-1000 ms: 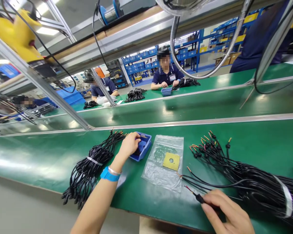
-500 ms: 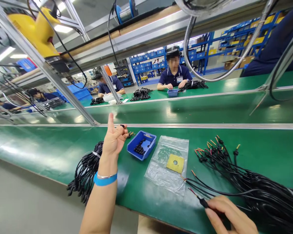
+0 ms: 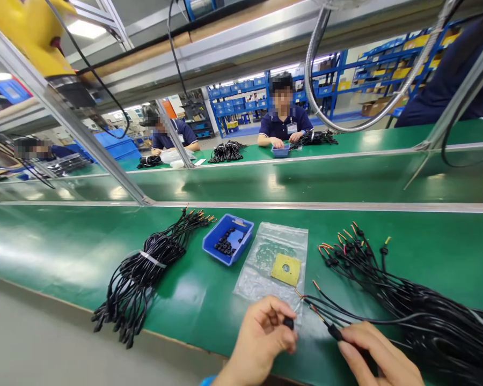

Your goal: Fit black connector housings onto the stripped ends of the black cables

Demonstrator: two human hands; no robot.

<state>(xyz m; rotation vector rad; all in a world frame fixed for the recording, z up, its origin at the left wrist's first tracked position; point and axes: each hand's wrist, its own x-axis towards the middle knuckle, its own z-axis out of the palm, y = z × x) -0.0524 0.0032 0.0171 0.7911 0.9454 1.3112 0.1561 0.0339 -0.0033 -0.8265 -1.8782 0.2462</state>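
Note:
Between the thumb and fingers of my left hand [image 3: 265,339] is a small black plastic cap [image 3: 288,323]. My right hand [image 3: 380,351], at the lower right, pinches a black cable [image 3: 335,332] close to its end, where thin bare-tipped wires stick out toward the left hand. Cap and wire ends are a short way apart. Under and beyond the hands lies a clear zip bag [image 3: 261,273] with a yellow square pad [image 3: 285,269] on it. Left of the bag, a blue bin [image 3: 209,247] contains several loose black caps [image 3: 225,244].
A tied bundle of black cables [image 3: 145,262] lies on the left of the green table [image 3: 40,236]; a larger cable bundle [image 3: 422,305] fills the right. Metal rails [image 3: 137,195] cross beyond. Co-workers [image 3: 284,120] sit at the opposite bench. A flexible metal hose [image 3: 312,80] hangs overhead.
My left hand has come from beside the blue bin down and right, close to my right hand, carrying a black cap. The right hand still pinches the cable. The view has shifted slightly.

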